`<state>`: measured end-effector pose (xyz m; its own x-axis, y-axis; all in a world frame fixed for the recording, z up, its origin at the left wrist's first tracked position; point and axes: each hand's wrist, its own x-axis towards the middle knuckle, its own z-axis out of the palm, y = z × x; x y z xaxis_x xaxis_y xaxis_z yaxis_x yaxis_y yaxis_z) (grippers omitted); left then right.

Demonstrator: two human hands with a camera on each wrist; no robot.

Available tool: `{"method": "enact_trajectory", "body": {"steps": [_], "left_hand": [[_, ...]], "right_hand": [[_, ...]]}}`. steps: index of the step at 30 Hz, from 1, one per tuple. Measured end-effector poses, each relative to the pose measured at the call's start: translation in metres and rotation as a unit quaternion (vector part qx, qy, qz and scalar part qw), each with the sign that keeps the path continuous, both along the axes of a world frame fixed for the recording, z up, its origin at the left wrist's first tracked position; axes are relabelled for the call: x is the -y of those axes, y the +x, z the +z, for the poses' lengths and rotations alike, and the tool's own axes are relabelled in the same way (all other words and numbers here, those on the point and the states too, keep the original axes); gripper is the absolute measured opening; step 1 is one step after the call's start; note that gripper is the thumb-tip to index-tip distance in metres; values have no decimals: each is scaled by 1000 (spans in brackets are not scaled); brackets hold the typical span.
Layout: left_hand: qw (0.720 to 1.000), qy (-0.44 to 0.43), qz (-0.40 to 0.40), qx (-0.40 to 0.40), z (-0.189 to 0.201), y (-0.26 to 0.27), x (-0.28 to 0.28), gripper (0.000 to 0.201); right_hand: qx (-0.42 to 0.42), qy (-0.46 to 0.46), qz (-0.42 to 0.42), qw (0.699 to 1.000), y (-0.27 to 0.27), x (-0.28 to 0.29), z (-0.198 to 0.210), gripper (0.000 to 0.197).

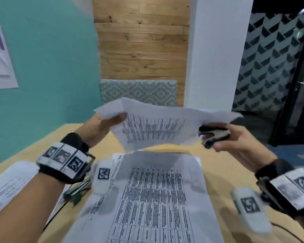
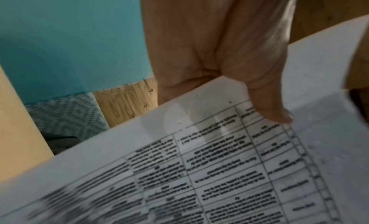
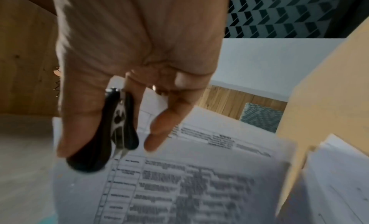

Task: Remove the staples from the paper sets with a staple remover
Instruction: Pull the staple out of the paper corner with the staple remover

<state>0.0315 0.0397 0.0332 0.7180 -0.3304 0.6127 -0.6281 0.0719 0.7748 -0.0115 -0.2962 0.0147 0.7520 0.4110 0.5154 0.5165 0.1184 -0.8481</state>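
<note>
My left hand (image 1: pixel 112 122) pinches the left edge of a printed paper set (image 1: pixel 158 127) and holds it in the air above the table; in the left wrist view its thumb (image 2: pixel 267 107) presses on the top sheet (image 2: pixel 199 172). My right hand (image 1: pixel 233 137) grips a black staple remover (image 1: pixel 213 135) at the set's right corner. In the right wrist view, the staple remover (image 3: pixel 111 132) is squeezed between thumb and fingers, its metal tips at the paper (image 3: pixel 189 188) edge. No staple can be made out through the blur.
Another printed set (image 1: pixel 156 199) lies flat on the yellow wooden table (image 1: pixel 218 172) below the lifted one. More sheets (image 1: pixel 9 183) lie at the left, with a green-and-metal tool (image 1: pixel 77 190) beside them. A patterned chair back (image 1: pixel 139 92) stands beyond the table's far edge.
</note>
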Motion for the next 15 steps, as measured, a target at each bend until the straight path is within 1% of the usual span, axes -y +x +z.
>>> {"method": "enact_trajectory", "body": {"steps": [1, 2, 3, 4, 5, 9, 12, 14, 15], "left_hand": [[1000, 7, 4, -10, 0, -4, 3, 16], [1000, 11, 0, -14, 0, -5, 2, 23], [1000, 16, -1, -15, 1, -6, 0, 38], [1000, 17, -4, -14, 3, -5, -2, 45], [1000, 16, 1, -17, 5, -8, -3, 48], [998, 33, 4, -50, 2, -13, -11, 54], [997, -9, -13, -76, -9, -17, -19, 53], [997, -32, -8, -70, -12, -20, -18, 52], [997, -42, 3, -58, -11, -19, -15, 49]], "right_hand": [[-16, -25, -16, 999, -1, 3, -3, 68], [-24, -49, -27, 998, -2, 5, -3, 70], [-28, -65, -35, 997, -4, 7, -1, 72], [-29, -73, -40, 996, -5, 8, 1, 73], [-30, -79, -43, 996, -6, 9, 3, 73], [-38, -87, -38, 995, -9, 10, 4, 73], [-37, -61, -16, 997, -11, 15, 3, 65], [-30, -37, 7, 999, -14, 19, 5, 58], [-26, -32, 10, 999, -15, 20, 7, 59]]}}
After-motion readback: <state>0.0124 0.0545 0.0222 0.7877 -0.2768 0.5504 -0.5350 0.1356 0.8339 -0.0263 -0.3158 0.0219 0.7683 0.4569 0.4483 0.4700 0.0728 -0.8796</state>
